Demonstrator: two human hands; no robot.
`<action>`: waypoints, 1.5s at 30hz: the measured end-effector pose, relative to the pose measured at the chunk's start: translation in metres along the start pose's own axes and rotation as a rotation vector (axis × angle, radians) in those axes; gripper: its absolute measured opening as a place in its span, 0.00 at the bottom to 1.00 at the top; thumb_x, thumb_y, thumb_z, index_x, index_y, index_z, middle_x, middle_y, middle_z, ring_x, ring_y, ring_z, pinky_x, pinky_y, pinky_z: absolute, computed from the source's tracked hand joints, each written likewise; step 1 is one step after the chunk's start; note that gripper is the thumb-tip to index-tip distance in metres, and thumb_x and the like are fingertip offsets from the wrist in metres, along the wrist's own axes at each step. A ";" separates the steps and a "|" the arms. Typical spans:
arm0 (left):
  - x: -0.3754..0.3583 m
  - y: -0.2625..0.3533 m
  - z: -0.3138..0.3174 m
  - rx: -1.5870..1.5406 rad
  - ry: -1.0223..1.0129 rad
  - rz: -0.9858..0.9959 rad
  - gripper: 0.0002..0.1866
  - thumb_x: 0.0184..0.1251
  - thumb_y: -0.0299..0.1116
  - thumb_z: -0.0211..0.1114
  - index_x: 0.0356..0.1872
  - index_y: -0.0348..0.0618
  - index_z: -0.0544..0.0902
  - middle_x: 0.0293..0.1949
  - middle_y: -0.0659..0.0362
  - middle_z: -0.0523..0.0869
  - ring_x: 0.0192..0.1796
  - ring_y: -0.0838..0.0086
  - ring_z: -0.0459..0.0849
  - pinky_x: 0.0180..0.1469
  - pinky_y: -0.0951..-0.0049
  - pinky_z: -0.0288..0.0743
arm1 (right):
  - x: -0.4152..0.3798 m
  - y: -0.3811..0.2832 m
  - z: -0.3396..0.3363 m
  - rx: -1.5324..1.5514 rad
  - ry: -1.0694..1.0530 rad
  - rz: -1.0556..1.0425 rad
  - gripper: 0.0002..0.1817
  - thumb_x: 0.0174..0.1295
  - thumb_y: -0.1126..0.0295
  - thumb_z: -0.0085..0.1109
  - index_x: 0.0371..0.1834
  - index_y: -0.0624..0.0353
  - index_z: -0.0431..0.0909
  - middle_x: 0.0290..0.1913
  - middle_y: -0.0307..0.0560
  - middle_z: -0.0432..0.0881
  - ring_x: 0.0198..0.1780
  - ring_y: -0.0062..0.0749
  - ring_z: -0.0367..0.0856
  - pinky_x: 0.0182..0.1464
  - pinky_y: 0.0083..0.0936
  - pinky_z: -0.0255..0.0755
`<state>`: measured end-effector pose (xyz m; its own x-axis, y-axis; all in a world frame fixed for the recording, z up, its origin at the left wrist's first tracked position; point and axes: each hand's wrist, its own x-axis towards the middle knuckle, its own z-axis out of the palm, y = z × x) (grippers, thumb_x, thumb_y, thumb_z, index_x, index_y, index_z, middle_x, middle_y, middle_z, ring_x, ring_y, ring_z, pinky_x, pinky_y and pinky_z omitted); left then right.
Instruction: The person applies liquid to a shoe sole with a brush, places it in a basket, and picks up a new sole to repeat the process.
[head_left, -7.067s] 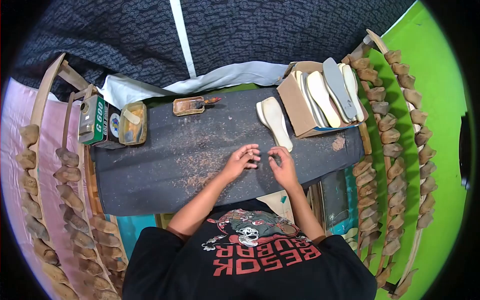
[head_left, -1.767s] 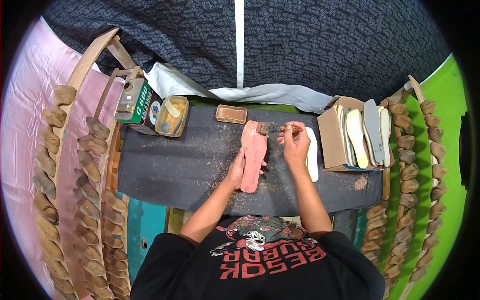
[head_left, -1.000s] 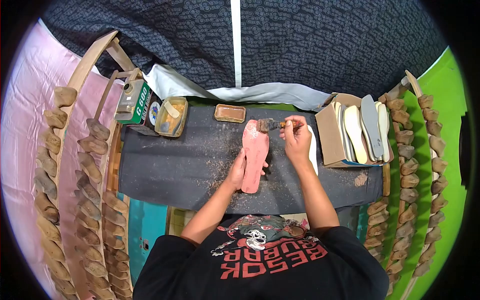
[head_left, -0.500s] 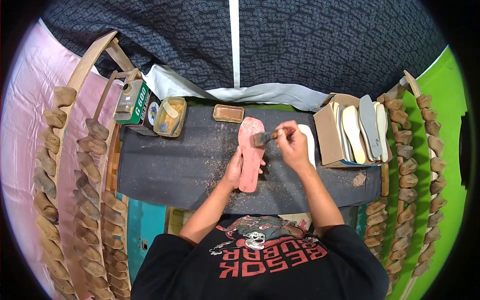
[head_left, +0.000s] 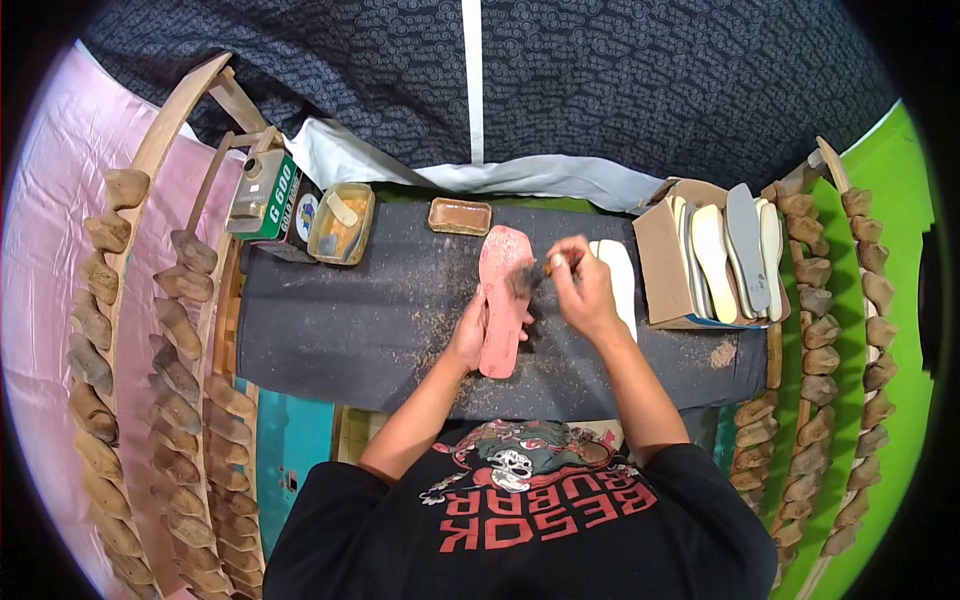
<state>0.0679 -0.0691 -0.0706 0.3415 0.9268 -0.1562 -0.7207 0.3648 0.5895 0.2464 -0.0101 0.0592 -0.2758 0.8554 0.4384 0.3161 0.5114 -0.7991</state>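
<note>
My left hand (head_left: 468,337) is closed around the left edge of a pink shoe sole (head_left: 502,335), with fingertips showing past its right side. The sole is held up over the dark cloth, its long side pointing away from me. My right hand (head_left: 584,290) grips a brush by its handle. The dark bristles of the brush (head_left: 522,281), smeared by motion, lie against the sole's upper right part. Just beyond my right hand, a white insole (head_left: 622,290) rests on the cloth, partly hidden by that hand.
Brown crumbs are scattered over the dark tablecloth (head_left: 330,330). At the back stand a G 600 can (head_left: 262,200), a tub with a spatula (head_left: 341,225) and a small brown tray (head_left: 460,216). A cardboard box (head_left: 660,265) holds several insoles. Racks of wooden shoe lasts (head_left: 185,285) flank both sides.
The brush has shifted slightly down and right on the sole. Fewer crumbs show on the sole's upper part. My left hand keeps its hold.
</note>
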 end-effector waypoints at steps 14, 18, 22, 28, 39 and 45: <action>-0.005 0.006 -0.005 -0.026 -0.027 -0.025 0.36 0.80 0.63 0.36 0.67 0.43 0.72 0.44 0.47 0.87 0.39 0.62 0.88 0.44 0.64 0.85 | 0.012 0.010 0.004 -0.051 0.040 -0.073 0.04 0.72 0.73 0.53 0.45 0.62 0.74 0.28 0.46 0.78 0.26 0.29 0.76 0.31 0.27 0.70; -0.006 0.003 -0.002 0.000 -0.022 -0.038 0.36 0.80 0.63 0.36 0.67 0.43 0.73 0.44 0.47 0.87 0.39 0.62 0.88 0.44 0.64 0.85 | 0.033 0.014 -0.004 -0.087 0.092 0.007 0.05 0.71 0.73 0.53 0.45 0.62 0.73 0.27 0.50 0.77 0.26 0.35 0.78 0.32 0.30 0.71; -0.003 0.000 -0.005 -0.025 -0.029 -0.035 0.36 0.79 0.64 0.37 0.66 0.43 0.73 0.44 0.47 0.87 0.39 0.62 0.89 0.43 0.65 0.85 | 0.016 0.017 0.009 -0.033 0.017 -0.017 0.06 0.70 0.71 0.55 0.44 0.61 0.72 0.28 0.52 0.78 0.28 0.39 0.80 0.34 0.32 0.73; -0.007 0.000 -0.007 -0.015 -0.026 -0.034 0.37 0.79 0.64 0.37 0.66 0.42 0.73 0.44 0.47 0.87 0.40 0.62 0.89 0.44 0.65 0.86 | 0.013 0.021 0.011 -0.040 0.041 -0.026 0.06 0.70 0.71 0.57 0.44 0.61 0.73 0.28 0.51 0.79 0.29 0.38 0.82 0.35 0.33 0.75; -0.006 0.004 0.005 0.028 0.007 0.009 0.38 0.79 0.65 0.36 0.66 0.40 0.73 0.45 0.47 0.87 0.41 0.65 0.88 0.45 0.65 0.86 | 0.007 0.023 -0.004 -0.150 0.247 -0.353 0.08 0.64 0.78 0.60 0.44 0.65 0.74 0.33 0.51 0.80 0.31 0.39 0.81 0.35 0.30 0.76; -0.007 0.002 0.003 0.003 -0.010 -0.033 0.38 0.79 0.66 0.36 0.66 0.41 0.73 0.44 0.47 0.87 0.40 0.65 0.89 0.45 0.65 0.86 | 0.008 0.014 -0.008 -0.090 0.273 -0.221 0.07 0.73 0.72 0.54 0.46 0.64 0.75 0.34 0.43 0.80 0.32 0.22 0.79 0.36 0.23 0.74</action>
<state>0.0655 -0.0753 -0.0660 0.3710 0.9133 -0.1682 -0.7069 0.3952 0.5866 0.2558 0.0043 0.0550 -0.0979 0.7076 0.6998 0.3579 0.6812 -0.6387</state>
